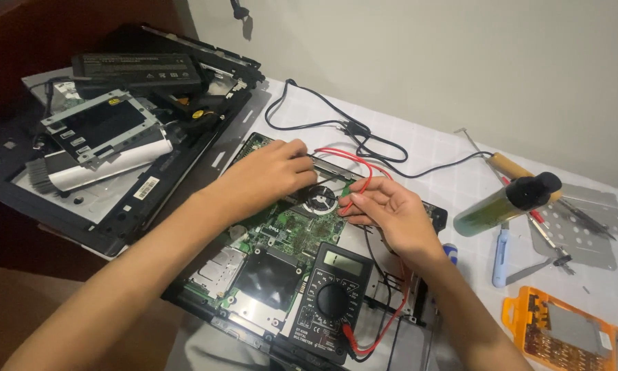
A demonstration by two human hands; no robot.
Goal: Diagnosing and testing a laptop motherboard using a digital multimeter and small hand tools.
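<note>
Both hands are down on the opened laptop chassis (254,275) that sits at the near edge of the counter (453,185), green motherboard (292,227) exposed. The left hand (268,175) has its grip pinched shut around something small at the far edge of the board, right by the red lead (347,154); looks like a probe, but the fingers cover it so I can't say for sure. The right hand (391,213) has its grip closed on the red wire next to the round fan (321,199), fingertips curled in, holding it just above the board. A black multimeter (333,299) lies on the chassis at the near side, between the two forearms, with red and black leads plugged into its bottom corner. Toward the left edge there's a pile of pulled parts: a laptop lid (62,199), a drive caddy (96,127) and a long black battery (137,69). Over at the right side of the counter: a green bottle with a black cap (505,203), a wood-handled soldering iron (508,165), a perforated metal plate (577,230), and an orange bit case (563,333) at the near right corner. A black cable (343,127) loops along the far edge.
</note>
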